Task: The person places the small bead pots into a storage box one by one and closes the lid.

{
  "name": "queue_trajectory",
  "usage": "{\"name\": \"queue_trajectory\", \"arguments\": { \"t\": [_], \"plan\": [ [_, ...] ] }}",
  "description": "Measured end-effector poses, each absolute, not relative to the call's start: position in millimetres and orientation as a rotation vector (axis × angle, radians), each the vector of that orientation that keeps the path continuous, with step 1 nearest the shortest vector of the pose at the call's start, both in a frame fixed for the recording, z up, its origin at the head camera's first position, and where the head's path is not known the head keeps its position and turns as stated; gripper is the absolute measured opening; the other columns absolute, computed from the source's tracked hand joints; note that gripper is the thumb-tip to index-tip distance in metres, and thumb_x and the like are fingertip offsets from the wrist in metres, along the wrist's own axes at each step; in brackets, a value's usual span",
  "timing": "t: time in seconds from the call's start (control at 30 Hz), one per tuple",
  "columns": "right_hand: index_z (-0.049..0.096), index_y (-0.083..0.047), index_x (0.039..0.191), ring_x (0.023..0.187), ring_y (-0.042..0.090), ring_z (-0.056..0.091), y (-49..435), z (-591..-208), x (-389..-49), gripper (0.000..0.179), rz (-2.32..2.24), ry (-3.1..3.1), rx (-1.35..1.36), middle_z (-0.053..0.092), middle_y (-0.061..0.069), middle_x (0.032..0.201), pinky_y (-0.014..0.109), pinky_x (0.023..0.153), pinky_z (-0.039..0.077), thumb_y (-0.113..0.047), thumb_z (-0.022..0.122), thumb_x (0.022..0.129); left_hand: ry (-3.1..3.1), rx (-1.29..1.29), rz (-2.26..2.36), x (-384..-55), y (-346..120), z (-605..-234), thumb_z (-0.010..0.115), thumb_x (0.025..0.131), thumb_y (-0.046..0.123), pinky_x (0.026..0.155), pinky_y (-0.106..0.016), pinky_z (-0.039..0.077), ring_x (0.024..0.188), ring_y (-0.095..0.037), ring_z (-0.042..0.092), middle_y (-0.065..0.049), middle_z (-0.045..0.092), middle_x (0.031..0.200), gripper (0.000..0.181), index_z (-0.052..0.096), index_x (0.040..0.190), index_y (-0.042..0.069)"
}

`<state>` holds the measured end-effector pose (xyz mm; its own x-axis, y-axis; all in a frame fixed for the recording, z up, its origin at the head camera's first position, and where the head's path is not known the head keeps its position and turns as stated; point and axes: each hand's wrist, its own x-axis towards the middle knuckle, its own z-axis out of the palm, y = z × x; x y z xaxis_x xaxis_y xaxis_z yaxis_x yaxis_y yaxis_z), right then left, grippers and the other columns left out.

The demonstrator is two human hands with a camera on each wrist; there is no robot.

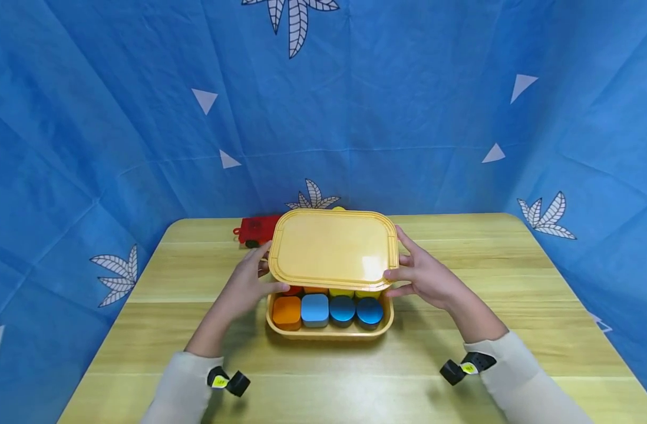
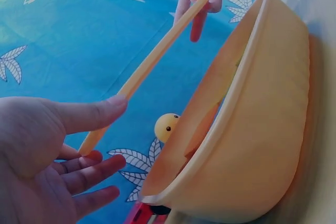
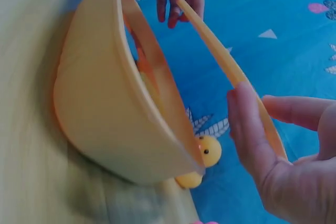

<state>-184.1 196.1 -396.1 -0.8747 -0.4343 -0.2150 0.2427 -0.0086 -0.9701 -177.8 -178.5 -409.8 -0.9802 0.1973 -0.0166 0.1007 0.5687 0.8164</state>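
Both hands hold a yellow lid (image 1: 334, 247) in the air by its two short ends, above a yellow box (image 1: 329, 334). My left hand (image 1: 246, 282) pinches the left end, thumb on one face and fingers on the other. At the right end, my right hand (image 1: 424, 271) grips the edge the same way. Both wrist views show a gap between the lid and the box rim. In the box's front row stand an orange block (image 1: 287, 312), a light-blue block (image 1: 315, 310) and two dark-blue round blocks (image 1: 342, 310). Red, orange and yellow pieces behind them are partly hidden by the lid.
A red toy vehicle (image 1: 257, 229) with black wheels stands behind the lid at the left, partly covered. Beyond the box is a yellow toy with dark eyes (image 3: 210, 151). A patterned blue cloth (image 1: 350, 106) hangs around the wooden table (image 1: 514, 282).
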Motion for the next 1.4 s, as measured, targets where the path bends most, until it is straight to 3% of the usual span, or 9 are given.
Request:
{"name": "queue_trajectory", "arguments": {
  "t": [0.13, 0.3, 0.43, 0.53, 0.73, 0.87, 0.97, 1.17, 1.4],
  "plan": [
    [-0.011, -0.035, 0.165, 0.101, 0.029, 0.072, 202, -399, -182, 0.109, -1.936, 1.833, -0.204, 0.044, 0.034, 0.147, 0.044, 0.085, 0.062, 0.010, 0.061, 0.098, 2.649, 0.281, 1.438, -177, -176, -406, 0.088, 0.084, 0.026, 0.103, -0.049, 0.054, 0.125, -0.034, 0.059, -0.015, 0.049, 0.147, 0.097, 0.033, 0.161, 0.011],
    [-0.003, -0.030, 0.167, 0.098, 0.030, 0.074, 206, -401, -181, 0.103, -1.968, 1.885, -0.210, 0.046, 0.033, 0.147, 0.046, 0.084, 0.062, 0.011, 0.060, 0.098, 2.613, 0.288, 1.556, -178, -179, -406, 0.076, 0.096, 0.016, 0.092, -0.034, 0.057, 0.110, -0.028, 0.062, -0.015, 0.059, 0.127, 0.071, 0.040, 0.156, 0.005],
    [0.017, -0.010, 0.166, 0.100, 0.028, 0.074, 204, -402, -180, 0.081, -1.935, 1.993, -0.252, 0.051, 0.031, 0.145, 0.052, 0.088, 0.059, 0.005, 0.061, 0.100, 2.680, 0.238, 1.601, -179, -181, -406, 0.070, 0.100, 0.013, 0.083, -0.023, 0.054, 0.101, -0.025, 0.062, -0.015, 0.064, 0.117, 0.051, 0.053, 0.147, 0.001],
    [0.038, 0.002, 0.155, 0.102, 0.028, 0.073, 203, -403, -178, 0.057, -1.907, 2.121, -0.295, 0.056, 0.030, 0.137, 0.051, 0.088, 0.060, -0.002, 0.061, 0.103, 2.758, 0.198, 1.645, -178, -181, -406, 0.072, 0.099, 0.013, 0.079, -0.020, 0.052, 0.095, -0.023, 0.063, -0.014, 0.067, 0.108, 0.036, 0.065, 0.132, 0.000],
    [0.070, 0.001, 0.126, 0.111, 0.032, 0.068, 201, -400, -169, 0.027, -1.790, 2.486, -0.352, 0.065, 0.019, 0.123, 0.031, 0.088, 0.061, -0.012, 0.065, 0.103, 2.914, 0.227, 1.773, -176, -181, -406, 0.074, 0.096, 0.011, 0.069, -0.021, 0.052, 0.082, -0.018, 0.063, -0.011, 0.066, 0.087, 0.008, 0.073, 0.099, 0.004],
    [0.077, -0.011, 0.120, 0.098, 0.024, 0.066, 201, -398, -163, 0.023, -1.629, 2.719, -0.372, 0.067, 0.009, 0.111, 0.025, 0.078, 0.058, -0.008, 0.069, 0.100, 2.860, 0.250, 1.797, -173, -183, -407, 0.069, 0.097, 0.001, 0.069, -0.022, 0.057, 0.079, -0.023, 0.066, -0.013, 0.071, 0.086, 0.013, 0.076, 0.107, 0.006],
    [0.076, -0.014, 0.125, 0.084, 0.021, 0.066, 202, -398, -160, 0.033, -1.618, 2.686, -0.356, 0.069, 0.009, 0.101, 0.028, 0.074, 0.058, 0.000, 0.065, 0.098, 2.713, 0.284, 1.832, -173, -187, -410, 0.061, 0.101, -0.002, 0.072, -0.025, 0.061, 0.088, -0.029, 0.070, -0.020, 0.073, 0.102, 0.028, 0.072, 0.126, 0.004],
    [0.070, -0.004, 0.132, 0.090, 0.016, 0.072, 205, -402, -158, 0.034, -1.764, 2.457, -0.340, 0.070, 0.019, 0.125, 0.036, 0.080, 0.063, 0.000, 0.060, 0.100, 2.426, 0.273, 1.977, -171, -193, -414, 0.047, 0.110, 0.008, 0.080, -0.026, 0.061, 0.099, -0.010, 0.067, -0.027, 0.061, 0.137, 0.038, 0.056, 0.145, -0.003],
    [0.060, 0.001, 0.141, 0.094, 0.015, 0.071, 200, -409, -157, 0.043, -1.842, 2.337, -0.322, 0.063, 0.026, 0.129, 0.046, 0.082, 0.063, -0.004, 0.067, 0.099, 2.321, 0.030, 2.019, -165, -187, -419, 0.058, 0.105, 0.007, 0.083, -0.020, 0.058, 0.103, -0.004, 0.067, -0.028, 0.060, 0.138, 0.048, 0.048, 0.151, -0.003]
  ]
}}
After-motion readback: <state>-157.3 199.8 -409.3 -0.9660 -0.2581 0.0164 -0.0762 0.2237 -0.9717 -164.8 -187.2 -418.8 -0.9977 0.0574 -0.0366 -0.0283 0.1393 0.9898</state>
